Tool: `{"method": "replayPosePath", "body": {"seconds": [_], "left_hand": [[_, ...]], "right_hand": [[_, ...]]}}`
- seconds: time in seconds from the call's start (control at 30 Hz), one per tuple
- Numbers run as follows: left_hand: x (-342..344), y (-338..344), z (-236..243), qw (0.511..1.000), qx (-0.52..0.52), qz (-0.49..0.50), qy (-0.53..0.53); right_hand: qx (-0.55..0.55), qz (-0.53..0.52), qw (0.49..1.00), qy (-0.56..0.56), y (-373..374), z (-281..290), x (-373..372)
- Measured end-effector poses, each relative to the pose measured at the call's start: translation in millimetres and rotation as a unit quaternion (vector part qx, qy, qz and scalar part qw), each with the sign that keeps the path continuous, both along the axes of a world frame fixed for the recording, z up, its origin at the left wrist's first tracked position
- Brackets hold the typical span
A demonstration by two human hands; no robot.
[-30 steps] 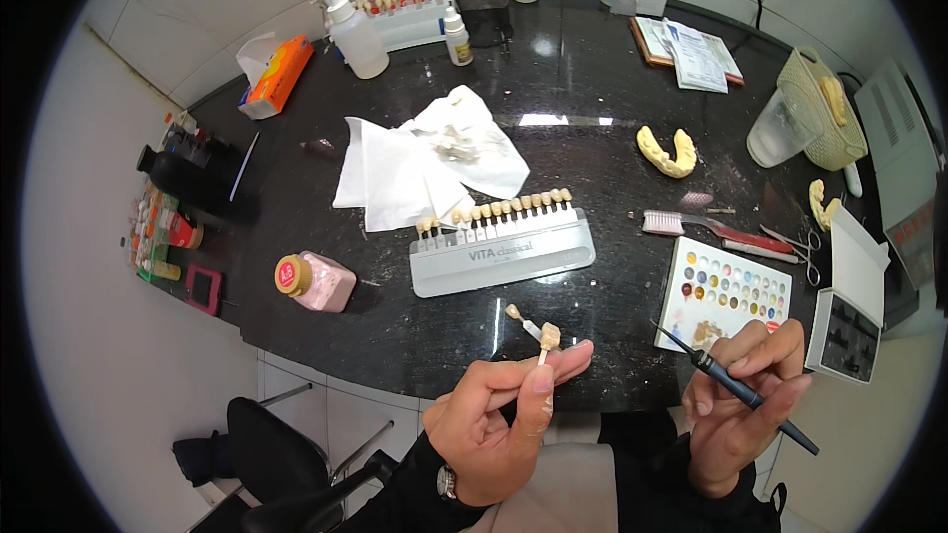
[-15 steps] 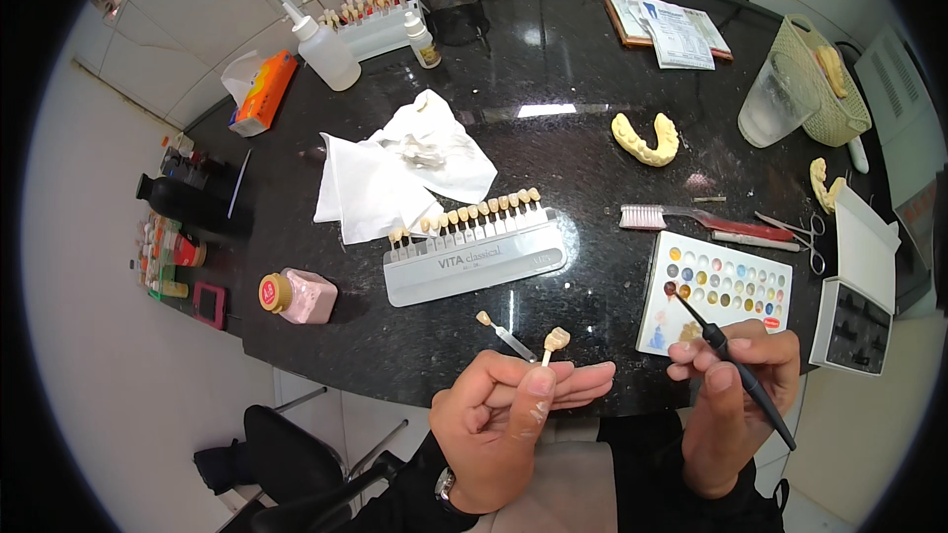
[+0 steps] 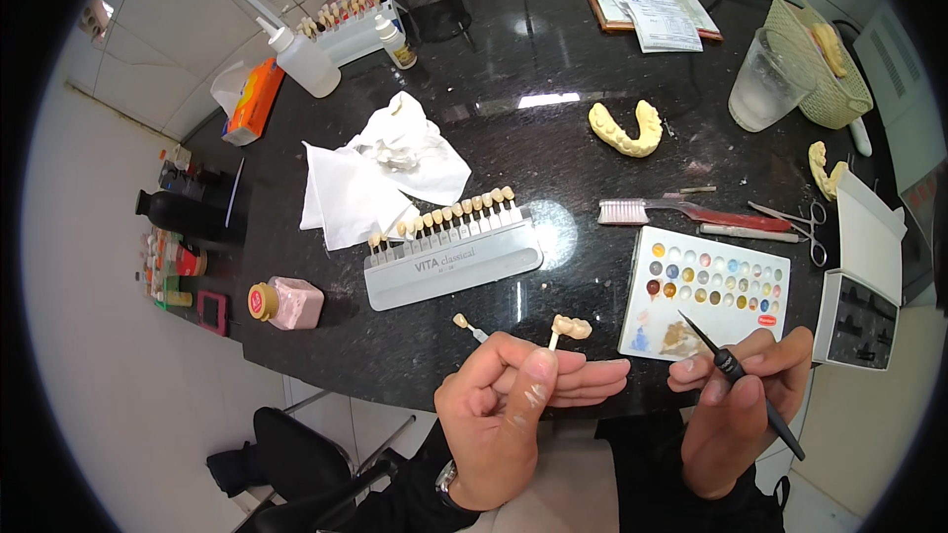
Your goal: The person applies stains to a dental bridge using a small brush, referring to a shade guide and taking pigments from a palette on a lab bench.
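My left hand pinches a thin white peg between thumb and fingers, its other fingers stretched out flat. On the peg's top sits a small tooth-coloured dental bridge. A single shade tab pokes out beside this hand; its lower end is hidden, so I cannot tell whether the fingers hold it. My right hand is closed around a slim black paintbrush. The brush's fine tip hovers over or near the white stain palette, between the rows of coloured wells and the brown smear.
Ahead lies a grey tooth shade guide, with crumpled white tissue behind it. A pink powder jar stands at left. Beyond the palette are a red toothbrush, scissor-like forceps and a yellow dental cast. An open box sits at right.
The brush tip has drawn away from the dark red well, toward the palette's near side. The bridge has turned and now shows its long side. The whole view has shifted slightly.
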State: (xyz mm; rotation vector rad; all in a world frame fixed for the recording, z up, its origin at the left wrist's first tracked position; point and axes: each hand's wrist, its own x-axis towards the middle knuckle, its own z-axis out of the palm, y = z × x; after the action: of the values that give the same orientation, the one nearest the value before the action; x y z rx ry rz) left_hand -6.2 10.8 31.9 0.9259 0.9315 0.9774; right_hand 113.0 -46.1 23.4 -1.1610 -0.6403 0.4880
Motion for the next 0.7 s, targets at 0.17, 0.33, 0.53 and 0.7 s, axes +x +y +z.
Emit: {"method": "replayPosePath", "body": {"seconds": [0.17,0.33,0.53,0.7], "left_hand": [[5.4,1.9,-6.2,0.999,0.024,-0.024,-0.005],[-1.4,11.7,-12.9,0.986,0.132,-0.099,-0.038],[3.7,19.8,-9.0,0.959,0.23,-0.136,-0.094],[-1.1,26.9,-9.6,0.922,0.324,-0.198,-0.08]], "right_hand": [[0.029,-0.02,0.999,-0.011,-5.7,-0.9,8.7],[0.036,-0.075,0.995,-0.056,-15.6,-3.0,23.8],[0.05,-0.145,0.986,-0.068,-26.2,9.6,34.4],[0.039,-0.153,0.985,-0.076,-39.0,4.2,44.0]]}}
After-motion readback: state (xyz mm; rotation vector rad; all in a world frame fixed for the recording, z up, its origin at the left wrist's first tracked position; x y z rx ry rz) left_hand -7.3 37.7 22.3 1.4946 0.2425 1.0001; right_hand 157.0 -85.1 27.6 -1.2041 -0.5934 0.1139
